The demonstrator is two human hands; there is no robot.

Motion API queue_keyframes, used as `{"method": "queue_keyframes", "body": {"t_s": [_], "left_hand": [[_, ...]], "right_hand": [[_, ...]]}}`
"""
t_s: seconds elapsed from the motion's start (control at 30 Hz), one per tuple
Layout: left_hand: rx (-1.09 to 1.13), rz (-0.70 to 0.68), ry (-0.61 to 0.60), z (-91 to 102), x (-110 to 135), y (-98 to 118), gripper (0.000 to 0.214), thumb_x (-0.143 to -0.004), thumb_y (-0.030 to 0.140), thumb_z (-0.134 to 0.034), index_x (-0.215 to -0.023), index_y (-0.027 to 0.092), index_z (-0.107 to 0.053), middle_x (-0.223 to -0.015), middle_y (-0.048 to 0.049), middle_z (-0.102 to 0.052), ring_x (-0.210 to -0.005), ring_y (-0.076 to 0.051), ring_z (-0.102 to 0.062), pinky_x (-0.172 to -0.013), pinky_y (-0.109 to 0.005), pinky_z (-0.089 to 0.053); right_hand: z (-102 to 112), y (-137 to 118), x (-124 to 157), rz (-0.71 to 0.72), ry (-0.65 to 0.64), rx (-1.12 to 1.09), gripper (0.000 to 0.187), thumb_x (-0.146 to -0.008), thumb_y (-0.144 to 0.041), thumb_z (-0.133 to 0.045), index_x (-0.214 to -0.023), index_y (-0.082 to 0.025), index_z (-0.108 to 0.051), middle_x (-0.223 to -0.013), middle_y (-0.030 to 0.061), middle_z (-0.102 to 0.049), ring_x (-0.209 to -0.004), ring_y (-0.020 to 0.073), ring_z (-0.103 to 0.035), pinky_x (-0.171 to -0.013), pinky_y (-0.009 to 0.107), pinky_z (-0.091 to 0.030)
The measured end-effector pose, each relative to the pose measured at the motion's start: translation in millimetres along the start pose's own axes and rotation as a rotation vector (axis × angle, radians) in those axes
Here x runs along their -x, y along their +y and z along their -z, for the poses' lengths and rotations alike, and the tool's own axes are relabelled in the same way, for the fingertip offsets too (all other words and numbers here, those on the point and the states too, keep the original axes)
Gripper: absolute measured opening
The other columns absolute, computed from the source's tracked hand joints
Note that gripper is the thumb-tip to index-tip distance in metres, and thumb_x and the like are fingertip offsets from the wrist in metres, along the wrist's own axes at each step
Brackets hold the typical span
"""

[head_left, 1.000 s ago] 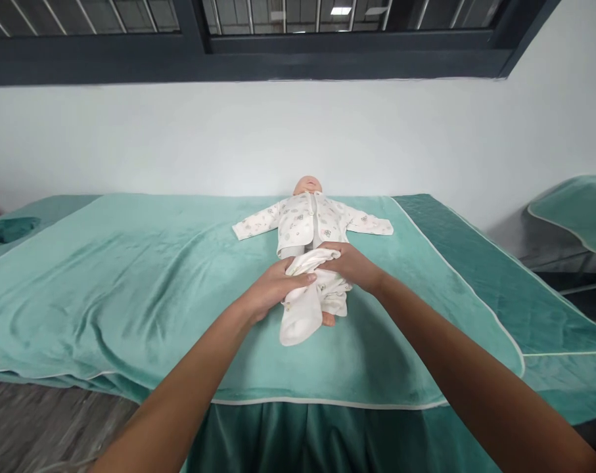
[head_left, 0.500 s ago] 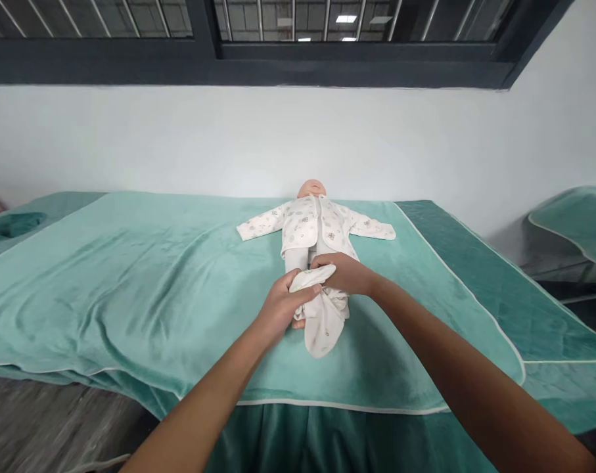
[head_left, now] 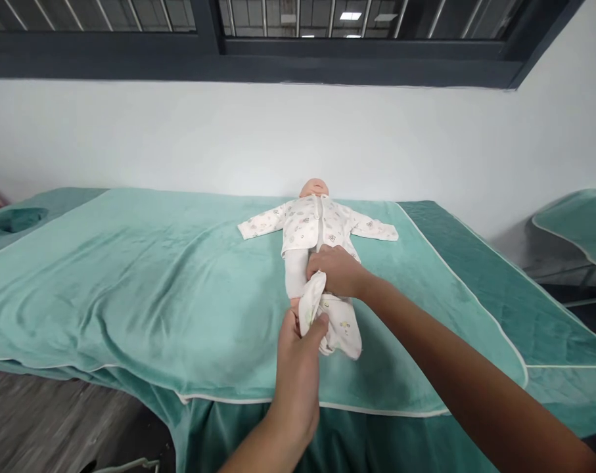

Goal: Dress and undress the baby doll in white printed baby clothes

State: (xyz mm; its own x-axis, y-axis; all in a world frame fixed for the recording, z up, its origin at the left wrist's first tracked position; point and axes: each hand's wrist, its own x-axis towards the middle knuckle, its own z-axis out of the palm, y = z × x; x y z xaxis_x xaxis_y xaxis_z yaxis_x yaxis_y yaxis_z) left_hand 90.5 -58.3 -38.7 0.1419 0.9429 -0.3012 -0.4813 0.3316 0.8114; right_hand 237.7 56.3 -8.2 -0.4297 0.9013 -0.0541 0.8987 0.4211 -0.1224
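A baby doll [head_left: 315,187] lies on its back, head toward the wall and feet toward me. It wears a white printed jacket [head_left: 300,226] with its sleeves spread wide. White printed baby trousers [head_left: 344,325] are bunched around its lower legs. My left hand [head_left: 300,355] is closed on the trousers' near left part, thumb on top, close to a bare foot. Higher up, my right hand [head_left: 340,270] is closed on the cloth at the doll's leg, its fingertips partly hidden. A white-covered leg [head_left: 296,270] shows left of my right hand.
A light green blanket [head_left: 204,289] with white piping covers the bed beneath the doll. Darker green bedding [head_left: 504,282] extends to the right. Behind are a white wall [head_left: 179,138] and a dark window frame [head_left: 366,62]. Another green-covered surface [head_left: 583,220] stands far right.
My left hand has swung down and toward me, turning upright, and pulled its part of the trousers nearer. The loose cloth has shifted right, uncovering more of the doll's left-side leg. My right hand moved slightly.
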Motion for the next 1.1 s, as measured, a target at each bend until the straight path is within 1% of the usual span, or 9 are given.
{"method": "queue_keyframes", "body": {"t_s": [0.1,0.2,0.27,0.37,0.47,0.6,0.73,0.93,1.1], "left_hand": [[0.085,0.036,0.043,7.5,3,-14,0.037,-0.076,0.039,-0.080,-0.103,0.016,-0.067,-0.097,-0.0055,-0.069,-0.088,-0.016,-0.062,-0.075,-0.025,-0.047],[0.045,0.018,0.106,26.3,-1,-19,0.036,-0.072,0.040,-0.083,-0.093,0.015,-0.068,-0.077,-0.0007,-0.064,-0.072,-0.012,-0.057,-0.066,-0.022,-0.044],[0.049,0.014,0.101,40.9,-7,-17,0.033,-0.071,0.038,-0.084,-0.089,0.015,-0.068,-0.072,0.0008,-0.063,-0.068,-0.010,-0.056,-0.063,-0.020,-0.043],[0.136,0.065,0.047,58.1,-16,-11,0.026,-0.073,0.031,-0.083,-0.088,0.014,-0.069,-0.081,-0.0024,-0.070,-0.071,-0.011,-0.063,-0.064,-0.019,-0.047],[0.257,0.189,0.012,67.2,-24,-8,0.027,-0.078,0.023,-0.076,-0.103,0.013,-0.071,-0.098,-0.0082,-0.076,-0.082,-0.016,-0.070,-0.071,-0.022,-0.054],[0.344,0.322,-0.019,71.6,-31,-11,0.039,-0.083,0.018,-0.068,-0.120,0.008,-0.068,-0.113,-0.0143,-0.076,-0.097,-0.024,-0.074,-0.083,-0.029,-0.059],[0.301,0.329,-0.031,73.1,-35,-14,0.043,-0.083,0.017,-0.068,-0.124,0.007,-0.067,-0.116,-0.0146,-0.076,-0.103,-0.027,-0.073,-0.088,-0.031,-0.060],[0.110,0.378,-0.091,69.4,-46,-5,0.037,-0.084,0.025,-0.071,-0.116,0.006,-0.072,-0.103,-0.0155,-0.078,-0.086,-0.024,-0.076,-0.071,-0.027,-0.059],[-0.077,0.383,-0.252,60.8,-57,10,0.042,-0.084,0.042,-0.073,-0.107,0.007,-0.075,-0.097,-0.0167,-0.078,-0.077,-0.021,-0.073,-0.066,-0.026,-0.056]], "right_hand": [[0,0,0,-0.006,-0.071,0.095,0.016,-0.085,-0.018,-0.059,-0.085,-0.023,-0.074,-0.100,0.0066,-0.072,-0.097,0.0247,-0.054,-0.077,0.036,-0.030],[-4,-1,0,-0.006,-0.075,0.128,0.018,-0.087,-0.021,-0.056,-0.087,-0.023,-0.075,-0.101,0.0079,-0.072,-0.098,0.0257,-0.053,-0.076,0.036,-0.030],[-7,-2,0,-0.009,-0.066,0.122,0.019,-0.088,-0.023,-0.056,-0.087,-0.023,-0.075,-0.102,0.0079,-0.072,-0.099,0.0263,-0.053,-0.076,0.037,-0.030],[-9,-4,-1,-0.024,-0.065,0.091,0.019,-0.088,-0.029,-0.057,-0.086,-0.024,-0.074,-0.103,0.0076,-0.073,-0.101,0.0273,-0.052,-0.079,0.038,-0.030],[-8,-4,-2,-0.032,-0.094,0.046,0.019,-0.087,-0.037,-0.060,-0.087,-0.025,-0.075,-0.105,0.0065,-0.073,-0.102,0.0281,-0.052,-0.081,0.040,-0.030],[-7,-3,-2,-0.028,-0.145,0.002,0.019,-0.083,-0.042,-0.065,-0.089,-0.027,-0.076,-0.110,0.0045,-0.072,-0.105,0.0289,-0.051,-0.084,0.041,-0.030],[-8,-4,-2,-0.021,-0.163,0.030,0.019,-0.083,-0.039,-0.064,-0.092,-0.027,-0.075,-0.115,0.0047,-0.071,-0.108,0.0300,-0.050,-0.086,0.043,-0.030],[-9,-8,-3,-0.029,-0.162,0.114,0.021,-0.085,-0.038,-0.060,-0.092,-0.024,-0.073,-0.116,0.0072,-0.069,-0.109,0.0317,-0.050,-0.085,0.044,-0.032],[-14,-13,-2,-0.036,-0.105,0.150,0.018,-0.089,-0.031,-0.054,-0.084,-0.021,-0.068,-0.105,0.0084,-0.071,-0.103,0.0297,-0.054,-0.084,0.042,-0.033]]}}
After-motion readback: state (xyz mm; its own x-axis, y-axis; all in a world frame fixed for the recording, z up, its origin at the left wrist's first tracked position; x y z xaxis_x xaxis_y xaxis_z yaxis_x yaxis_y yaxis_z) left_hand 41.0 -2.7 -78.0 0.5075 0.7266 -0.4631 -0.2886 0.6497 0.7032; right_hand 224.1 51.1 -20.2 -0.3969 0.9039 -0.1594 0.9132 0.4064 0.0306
